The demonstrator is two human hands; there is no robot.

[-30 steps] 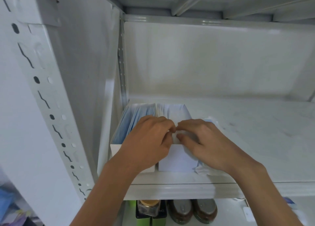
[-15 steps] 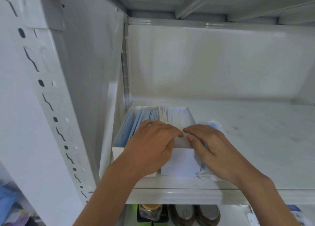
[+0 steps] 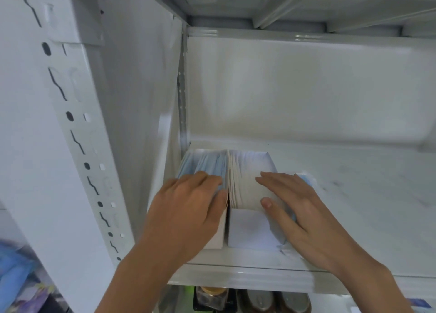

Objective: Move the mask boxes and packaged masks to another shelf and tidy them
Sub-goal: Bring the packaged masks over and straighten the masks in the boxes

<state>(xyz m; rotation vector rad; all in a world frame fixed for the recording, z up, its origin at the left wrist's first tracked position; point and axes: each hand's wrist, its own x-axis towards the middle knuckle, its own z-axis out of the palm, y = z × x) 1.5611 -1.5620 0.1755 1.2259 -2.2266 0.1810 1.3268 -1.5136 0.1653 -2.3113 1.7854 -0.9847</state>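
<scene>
Two open white mask boxes stand side by side at the left end of a white shelf (image 3: 354,194). The left box (image 3: 218,238) holds blue masks (image 3: 210,165); the right box (image 3: 250,232) holds white masks (image 3: 245,178). My left hand (image 3: 186,211) lies on the left box, fingers bent over the blue masks. My right hand (image 3: 299,211) rests flat with straight fingers on the white masks and the right box's right side. A packaged mask (image 3: 306,179) in clear wrap with blue inside peeks out beside and under my right hand.
A perforated white upright (image 3: 77,147) and side panel close off the left. The shelf stretches bare to the right and back wall. On the lower shelf stand a jar (image 3: 212,297) and dark round-lidded containers (image 3: 276,301). Blue items (image 3: 14,270) lie at lower left.
My hands, whose fingertips met over the boxes' shared edge, have parted. The left now lies over the blue masks and the right has flattened on the white masks.
</scene>
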